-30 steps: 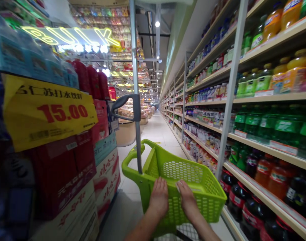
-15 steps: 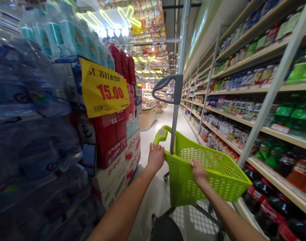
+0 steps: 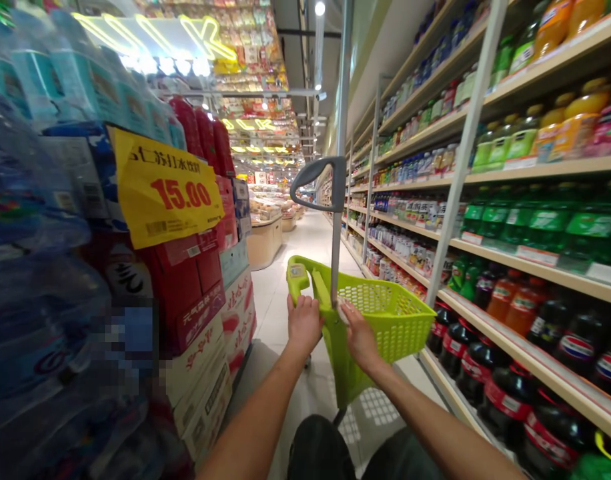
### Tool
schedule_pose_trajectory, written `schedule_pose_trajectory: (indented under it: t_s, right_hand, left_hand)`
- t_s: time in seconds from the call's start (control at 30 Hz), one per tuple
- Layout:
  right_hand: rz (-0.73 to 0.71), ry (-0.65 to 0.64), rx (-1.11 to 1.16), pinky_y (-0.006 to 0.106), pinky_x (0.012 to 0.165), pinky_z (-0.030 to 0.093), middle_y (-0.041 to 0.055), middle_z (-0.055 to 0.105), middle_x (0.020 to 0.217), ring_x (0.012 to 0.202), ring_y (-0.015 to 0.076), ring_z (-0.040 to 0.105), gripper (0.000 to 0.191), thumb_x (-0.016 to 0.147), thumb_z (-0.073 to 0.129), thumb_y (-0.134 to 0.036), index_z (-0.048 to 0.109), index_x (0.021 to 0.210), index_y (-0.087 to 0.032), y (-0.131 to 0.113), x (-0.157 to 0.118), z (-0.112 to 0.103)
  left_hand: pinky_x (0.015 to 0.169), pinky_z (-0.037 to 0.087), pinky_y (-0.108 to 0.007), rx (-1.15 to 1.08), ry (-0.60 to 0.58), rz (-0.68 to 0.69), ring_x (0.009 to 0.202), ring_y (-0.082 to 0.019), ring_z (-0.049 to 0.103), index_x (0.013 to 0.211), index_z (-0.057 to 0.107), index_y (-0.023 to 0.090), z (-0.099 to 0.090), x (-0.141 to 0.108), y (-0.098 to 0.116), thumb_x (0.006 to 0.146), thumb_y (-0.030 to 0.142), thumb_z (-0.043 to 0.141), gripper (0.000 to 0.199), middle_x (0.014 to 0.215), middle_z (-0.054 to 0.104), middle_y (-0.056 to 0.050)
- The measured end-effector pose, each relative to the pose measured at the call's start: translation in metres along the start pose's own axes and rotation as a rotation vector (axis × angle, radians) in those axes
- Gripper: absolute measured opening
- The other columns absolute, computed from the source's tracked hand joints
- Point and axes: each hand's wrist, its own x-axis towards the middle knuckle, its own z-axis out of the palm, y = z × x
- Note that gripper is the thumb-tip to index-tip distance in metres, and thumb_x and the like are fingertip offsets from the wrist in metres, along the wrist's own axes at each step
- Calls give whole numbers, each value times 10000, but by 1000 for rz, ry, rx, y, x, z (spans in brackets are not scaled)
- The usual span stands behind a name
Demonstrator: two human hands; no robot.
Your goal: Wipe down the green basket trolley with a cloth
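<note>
A lime-green plastic shopping cart (image 3: 395, 313) with a perforated basket stands in front of me, angled to the right. My left hand (image 3: 304, 325) is closed around the cart's near edge, just below its green handle (image 3: 297, 277). Closer to the upright grey pole (image 3: 337, 260), my right hand (image 3: 358, 337) grips the basket rim, its fingertips partly hidden behind the edge. A grey loop-shaped grip (image 3: 318, 183) is fixed to the pole above both hands. Beneath the cart, its legs and wheels are mostly covered by my arms and knees.
Shelves of bottled drinks (image 3: 545, 217) line the right side, with large cola bottles (image 3: 510, 387) at the bottom. Stacked drink cartons (image 3: 200, 293) and wrapped water bottles (image 3: 30, 287) crowd the left, under a yellow price sign (image 3: 165, 190). A tiled aisle (image 3: 305, 233) runs between them.
The cart has swung round, its basket now pointing more down the aisle. My right hand has slid left along the rim towards the pole. The view has turned slightly right.
</note>
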Motion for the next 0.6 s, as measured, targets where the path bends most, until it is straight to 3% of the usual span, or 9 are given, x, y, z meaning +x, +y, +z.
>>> schedule_pose_trajectory:
  t_s: [0.07,0.17,0.23,0.3,0.37,0.47,0.53,0.6]
  right_hand:
    - [-111,113,-41,415,1041,334,46,442,1329,1251,179,368,567,767,314,-25,411,1294,-209,-15,30,-24]
    - [-306,264,-138,420,1072,281,30,365,1384,1299,172,280,491,848,291,-61,394,1303,-214,-38,98,-57]
    - [-446,226,-232,445,1078,242,38,367,1385,1323,178,220,419,883,303,-97,437,1267,-198,-44,135,-75]
    - [-531,117,-316,464,1077,217,53,383,1379,1337,183,167,376,898,319,-117,470,1236,-177,-37,148,-85]
    - [-552,-9,-340,458,1080,213,62,400,1370,1340,175,150,375,899,321,-106,475,1235,-164,-21,131,-85]
    - [-504,-136,-261,398,1082,255,29,446,1339,1319,137,218,423,891,301,-70,458,1259,-208,5,69,-71]
    - [-461,-136,-249,367,1055,317,24,440,1343,1297,134,276,446,885,315,-76,418,1291,-230,15,25,-55]
    - [-261,-17,-159,384,1058,303,30,315,1420,1312,153,242,508,875,313,-77,304,1356,-237,20,-7,-38]
  left_hand:
    - [1037,157,-503,-15,-16,4,1024,-262,461,940,548,161,-2,-2,11,757,298,525,230,962,574,-78]
    - [1042,153,-494,-37,-30,29,1005,-258,468,914,553,176,-4,-3,25,747,295,524,207,937,580,-69]
    - [1049,140,-485,-51,-34,73,980,-247,484,886,555,183,-5,-4,30,742,279,524,176,899,590,-58]
    - [1049,126,-497,-77,-24,107,984,-241,494,907,548,186,-6,-5,30,740,292,535,199,916,600,-54]
    - [1045,118,-518,-113,-12,127,1038,-244,485,953,531,189,-8,-4,28,738,337,552,262,989,599,-60]
    - [1041,132,-521,-146,-19,148,1115,-239,455,959,520,196,-9,-4,27,750,366,554,271,1073,585,-68]
    - [1039,150,-509,-152,-26,146,1134,-232,448,951,520,198,-7,-4,30,764,344,544,238,1088,583,-71]
    - [1036,166,-502,-158,-28,131,1147,-234,441,958,517,196,-6,-4,36,766,331,543,236,1098,580,-75]
